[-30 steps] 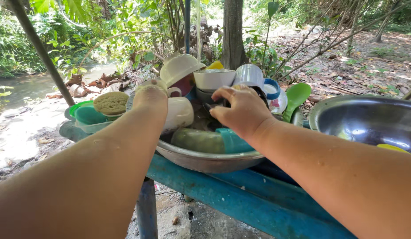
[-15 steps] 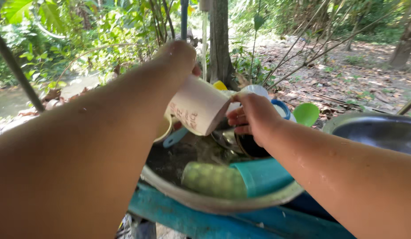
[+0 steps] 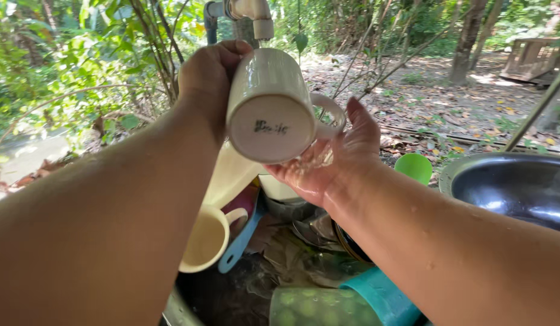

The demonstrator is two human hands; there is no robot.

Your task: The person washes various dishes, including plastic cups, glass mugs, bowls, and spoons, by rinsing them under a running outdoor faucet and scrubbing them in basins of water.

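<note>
Mug [image 3: 271, 105] under tap [image 3: 250, 12], above dishes in basin [image 3: 177, 311]

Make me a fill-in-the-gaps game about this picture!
1. The left hand holds a cream ____ with its base toward the camera.
2. It is held under a pipe ____ at the top.
3. The open right hand is cupped ____ it.
4. The bowl at the right is made of ____.

Missing: mug, tap, beside, metal
</note>
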